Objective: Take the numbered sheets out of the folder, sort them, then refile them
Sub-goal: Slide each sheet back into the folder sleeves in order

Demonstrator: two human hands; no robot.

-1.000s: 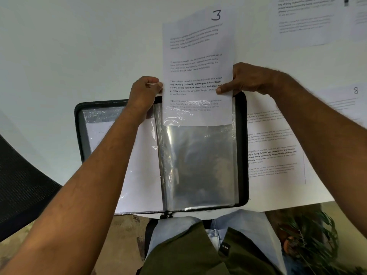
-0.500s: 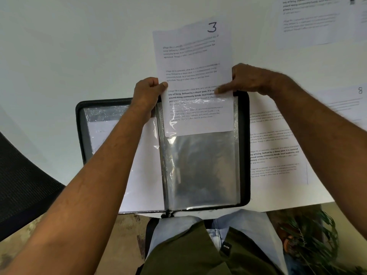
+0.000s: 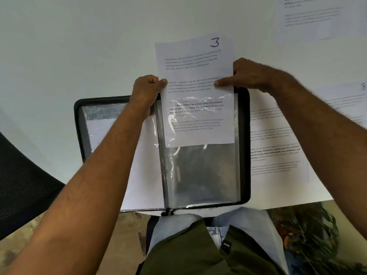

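Grip: left hand (image 3: 147, 90) and right hand (image 3: 244, 76) pinch sheet 3 (image 3: 196, 86) edges, half inside sleeve (image 3: 200, 171)

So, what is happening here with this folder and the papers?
A person holds sheet 3 with both hands, the left hand and right hand pinching its side edges. Its lower half sits inside a clear sleeve of the open folder. More printed sheets lie on the table.

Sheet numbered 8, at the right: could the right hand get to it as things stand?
Probably not yet: the right hand is pinching sheet 3, half inside the folder's sleeve. Otherwise sheet 8 lies uncovered on the table beside that arm.
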